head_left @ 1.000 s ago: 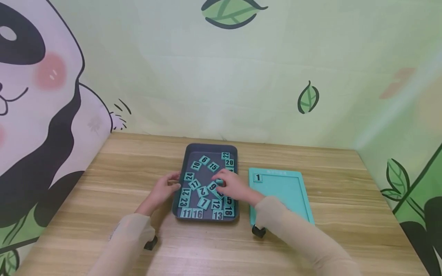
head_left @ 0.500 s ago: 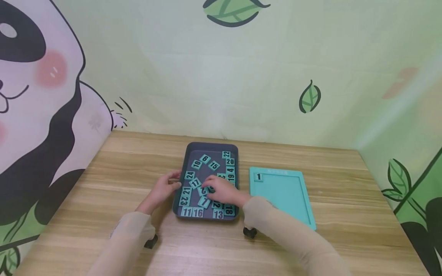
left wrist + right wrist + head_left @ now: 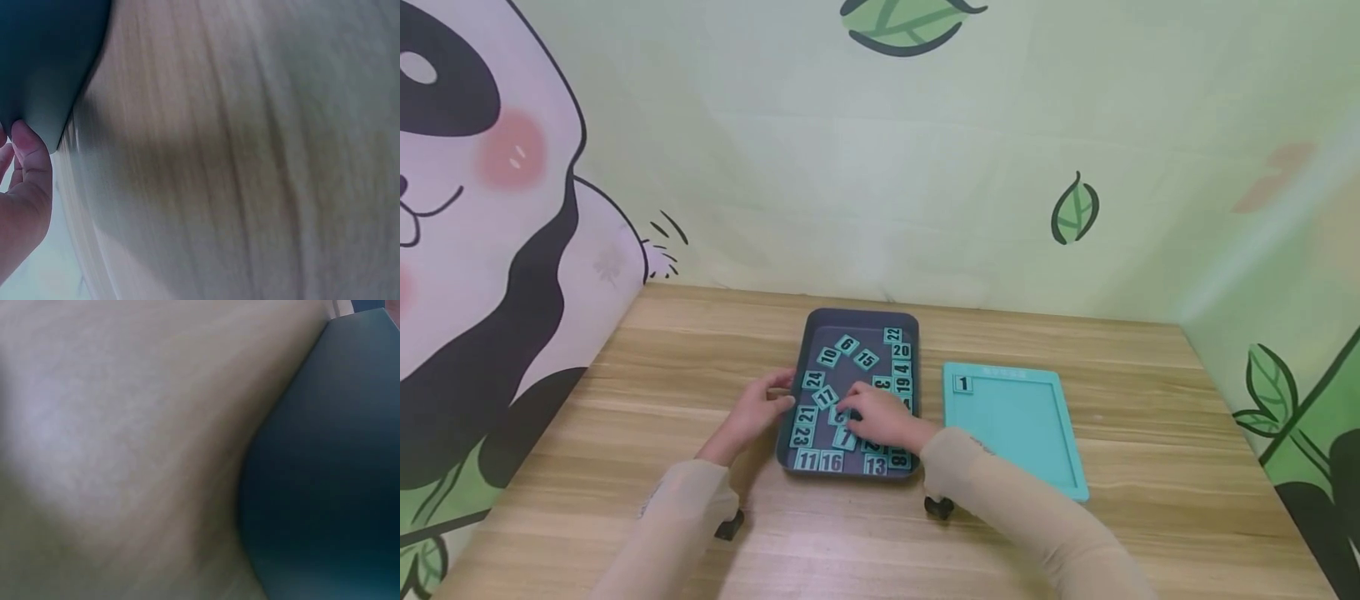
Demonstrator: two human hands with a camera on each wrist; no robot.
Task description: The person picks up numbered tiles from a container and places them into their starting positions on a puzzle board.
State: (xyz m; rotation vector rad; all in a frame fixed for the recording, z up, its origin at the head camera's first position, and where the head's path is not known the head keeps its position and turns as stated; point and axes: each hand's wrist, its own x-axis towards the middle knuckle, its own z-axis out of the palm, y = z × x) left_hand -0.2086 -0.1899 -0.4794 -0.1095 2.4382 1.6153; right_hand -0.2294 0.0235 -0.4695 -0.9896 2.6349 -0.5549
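A dark tray on the table holds several small teal number tiles, such as the number 17 tile and the number 7 tile. My right hand reaches over the tray's right side, thumb and index finger pinching the number 2 tile, which is partly covered. Some tiles lie hidden under this hand. At the tray's left wall, my left hand touches the outside with relaxed fingers. The left wrist view shows its thumb against the wall.
Right of the tray lies a flat teal frame board with the number 1 tile in its upper left corner. Both stand on a wood-grain table. A printed wall rises behind the table's back edge.
My right hand has moved left and slightly down within the tray to the number 2 tile, uncovering tiles near the right wall. My left hand has stayed at the tray's left side.
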